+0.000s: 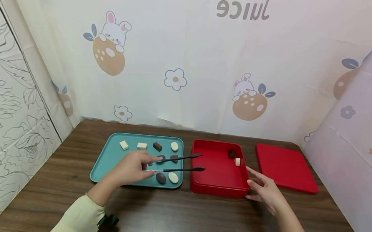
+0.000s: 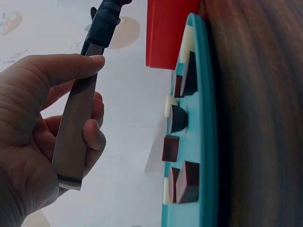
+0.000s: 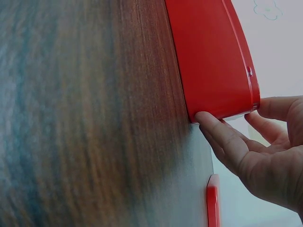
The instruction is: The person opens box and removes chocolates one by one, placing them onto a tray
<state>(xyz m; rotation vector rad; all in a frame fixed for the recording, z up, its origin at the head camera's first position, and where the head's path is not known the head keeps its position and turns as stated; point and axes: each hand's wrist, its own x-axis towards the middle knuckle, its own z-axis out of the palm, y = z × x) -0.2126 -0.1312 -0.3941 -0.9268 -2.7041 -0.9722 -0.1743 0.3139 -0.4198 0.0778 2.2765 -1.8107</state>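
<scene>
In the head view my left hand [image 1: 133, 168] grips metal tongs [image 1: 184, 169] with black ends over a teal tray [image 1: 108, 164]. The tongs' two arms stand apart, and I see nothing between their tips, which reach over the left side of an open red box [image 1: 213, 175]. Inside that box are a dark piece [image 1: 231, 153] and a small whitish piece [image 1: 237, 161]. My right hand [image 1: 267, 190] touches the box's right side with nearly straight fingers; the right wrist view shows fingertips [image 3: 204, 116] at its lower corner. Dark and cream chocolate-like pieces [image 1: 161, 178] lie on the tray.
A flat red lid [image 1: 285, 167] lies on the brown wooden table [image 1: 194, 221], right of the box. Behind the table hangs a pale printed curtain [image 1: 179, 53], with more patterned cloth at both sides.
</scene>
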